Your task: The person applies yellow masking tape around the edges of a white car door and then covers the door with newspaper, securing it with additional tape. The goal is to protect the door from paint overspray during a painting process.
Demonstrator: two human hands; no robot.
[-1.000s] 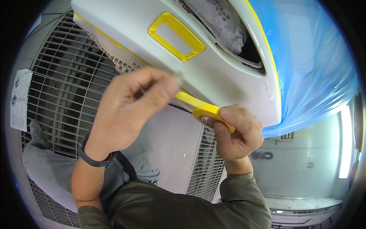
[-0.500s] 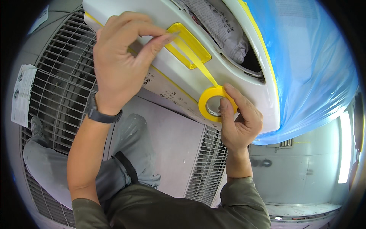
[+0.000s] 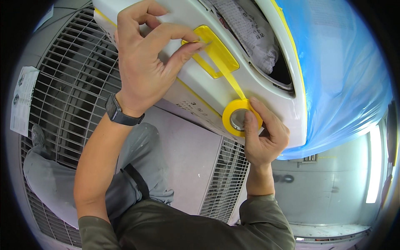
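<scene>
My right hand [image 3: 266,135] grips a roll of yellow masking tape [image 3: 228,125] by its rim, thumb over the near face. A strip of tape [image 3: 234,84] runs taut from the roll up to my left hand [image 3: 152,62], whose thumb and forefinger pinch its free end. The strip passes over a rectangular recess [image 3: 223,52] in a white bumper-like panel [image 3: 277,112]. Yellow tape lines that recess, though a pale patch shows beside the strip near my left fingertips. The other fingers of my left hand are curled loosely.
Blue plastic film [image 3: 337,75] covers the body at the right. Crumpled newspaper [image 3: 254,37] fills an opening in the white panel. Printed paper [image 3: 187,104] hangs along its lower edge. Metal floor grating [image 3: 71,83] lies at left, a sheet of paper [image 3: 24,100] on it.
My left hand has shifted right and slightly down in the picture, still pinching the tape end. The roll in my right hand sits a little lower and further right.
</scene>
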